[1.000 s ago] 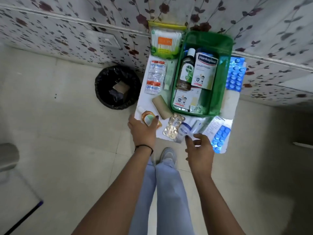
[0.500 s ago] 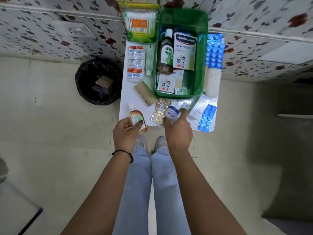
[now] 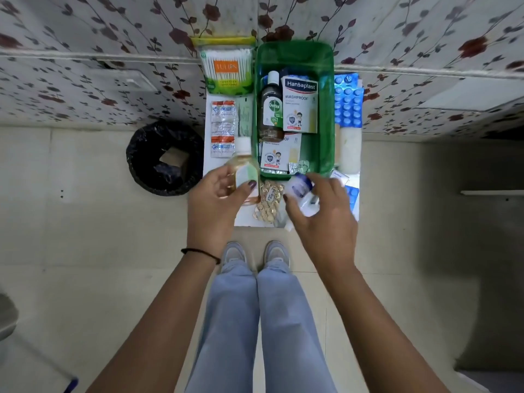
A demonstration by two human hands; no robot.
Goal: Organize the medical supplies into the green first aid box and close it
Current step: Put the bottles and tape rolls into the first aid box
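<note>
The green first aid box (image 3: 326, 109) lies open on a small white table (image 3: 246, 218), holding a Dettol bottle (image 3: 271, 109), a Hansaplast carton (image 3: 300, 104) and a second plaster carton (image 3: 276, 154). My left hand (image 3: 215, 205) grips a small amber bottle with a white cap (image 3: 242, 163), raised just left of the box's near corner. My right hand (image 3: 320, 219) holds a small white jar with a blue lid (image 3: 300, 188) at the box's near edge. A gold pill strip (image 3: 268, 201) lies on the table between my hands.
A cotton swab pack (image 3: 226, 69) and foil tablet strips (image 3: 223, 129) lie left of the box, blue blister packs (image 3: 348, 103) to its right. A black-lined bin (image 3: 164, 157) stands on the floor left of the table. A floral wall backs the table.
Both hands have lifted off the table's near edge toward the box. My left hand carries the amber bottle upward; my right hand has picked up the blue-lidded jar.
</note>
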